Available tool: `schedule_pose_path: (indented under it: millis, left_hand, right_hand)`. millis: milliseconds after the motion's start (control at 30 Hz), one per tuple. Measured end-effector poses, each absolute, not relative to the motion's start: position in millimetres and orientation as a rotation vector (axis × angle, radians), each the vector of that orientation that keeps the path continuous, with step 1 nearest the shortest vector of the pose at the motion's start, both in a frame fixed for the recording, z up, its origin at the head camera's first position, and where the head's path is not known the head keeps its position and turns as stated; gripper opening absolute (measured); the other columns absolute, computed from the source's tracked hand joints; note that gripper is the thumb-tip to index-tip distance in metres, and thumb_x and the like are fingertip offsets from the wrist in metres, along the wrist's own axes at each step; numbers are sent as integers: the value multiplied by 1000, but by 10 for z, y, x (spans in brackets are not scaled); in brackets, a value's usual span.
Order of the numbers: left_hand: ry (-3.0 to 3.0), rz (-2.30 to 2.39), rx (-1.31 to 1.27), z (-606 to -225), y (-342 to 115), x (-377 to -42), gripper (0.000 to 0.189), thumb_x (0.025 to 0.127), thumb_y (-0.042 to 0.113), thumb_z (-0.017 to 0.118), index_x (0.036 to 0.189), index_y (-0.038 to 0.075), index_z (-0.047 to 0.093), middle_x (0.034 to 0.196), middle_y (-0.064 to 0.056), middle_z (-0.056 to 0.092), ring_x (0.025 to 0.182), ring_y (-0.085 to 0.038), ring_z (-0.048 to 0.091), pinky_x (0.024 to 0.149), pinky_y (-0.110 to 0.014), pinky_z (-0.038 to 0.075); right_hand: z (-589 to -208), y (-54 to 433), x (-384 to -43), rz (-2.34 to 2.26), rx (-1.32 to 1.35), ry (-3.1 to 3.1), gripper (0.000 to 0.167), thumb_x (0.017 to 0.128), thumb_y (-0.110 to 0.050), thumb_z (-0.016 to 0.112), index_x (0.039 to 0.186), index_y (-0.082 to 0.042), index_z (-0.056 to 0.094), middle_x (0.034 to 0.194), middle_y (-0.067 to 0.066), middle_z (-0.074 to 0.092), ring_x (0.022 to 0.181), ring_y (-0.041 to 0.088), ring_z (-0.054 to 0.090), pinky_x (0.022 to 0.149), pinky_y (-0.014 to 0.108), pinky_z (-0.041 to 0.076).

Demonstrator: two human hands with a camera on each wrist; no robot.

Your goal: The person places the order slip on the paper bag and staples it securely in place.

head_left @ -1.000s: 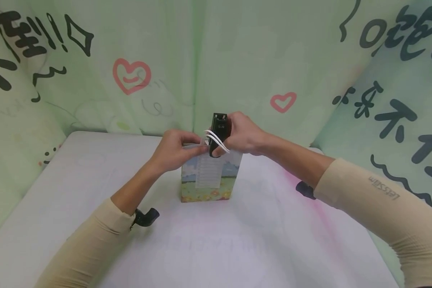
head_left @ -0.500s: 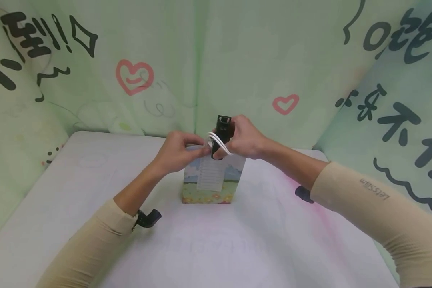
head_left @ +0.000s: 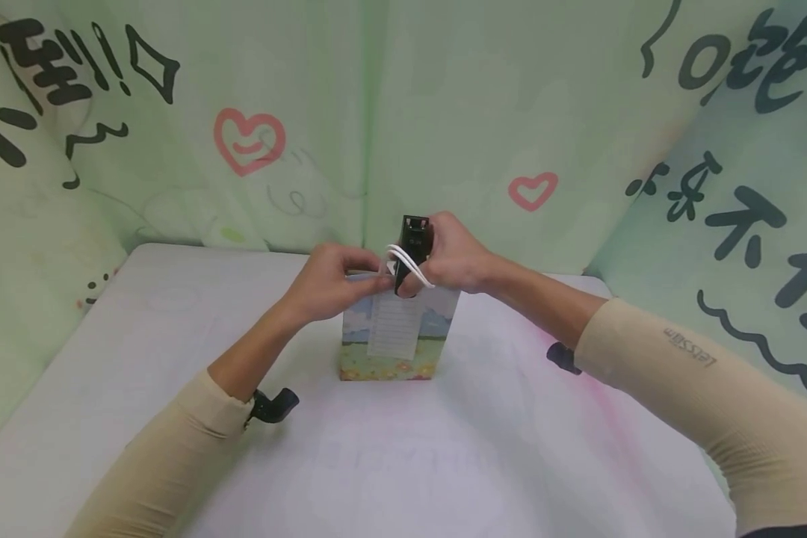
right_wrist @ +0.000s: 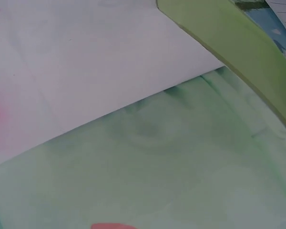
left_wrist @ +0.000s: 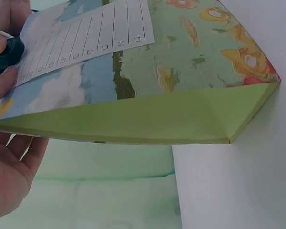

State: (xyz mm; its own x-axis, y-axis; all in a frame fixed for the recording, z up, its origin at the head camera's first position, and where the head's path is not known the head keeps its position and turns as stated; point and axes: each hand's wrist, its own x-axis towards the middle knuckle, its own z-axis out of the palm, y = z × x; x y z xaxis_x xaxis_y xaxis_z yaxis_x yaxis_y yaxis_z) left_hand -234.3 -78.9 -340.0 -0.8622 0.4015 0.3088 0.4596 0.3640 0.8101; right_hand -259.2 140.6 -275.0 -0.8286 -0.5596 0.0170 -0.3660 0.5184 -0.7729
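A paper gift bag (head_left: 390, 369) with a painted sky and flowers stands upright on the table, its top edge between both hands. On its front lies a lined white sheet with checkboxes (head_left: 393, 336). The left hand (head_left: 319, 288) pinches the top edge at the left, thumb in front and fingers behind. In the right hand (head_left: 460, 258) is a black stapler (head_left: 415, 235), gripped upright at the bag's top. White cord handles (head_left: 410, 263) loop across the stapler. In the left wrist view the stapler (left_wrist: 7, 57) meets the sheet's upper end. The stapler's jaws are hidden.
A white cloth covers the table (head_left: 403, 463). Green curtains (head_left: 444, 112) with hearts and black lettering hang behind and at both sides. The bag's green side gusset (right_wrist: 229, 43) shows in the right wrist view. Black wrist cameras (head_left: 274, 406) sit under the sleeves.
Between the first two frames the view shifts slightly and the stapler tips a little. Both hands keep their holds on the bag and stapler; little else differs.
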Motion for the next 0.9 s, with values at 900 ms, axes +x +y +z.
schedule_pose_path:
  millis: [900]
  left_hand:
    - [-2553,-1504,-791,-3393,-805,-2357,17,94,23,79,105,11,82,102,-3,81,98,-20,72,89,-44,59]
  right_hand:
    - [-2678,1458,-2579,-1168,-1055,2427,44,68,-8,96,102,-16,70,95,1,75,90,23,66,87,42,53]
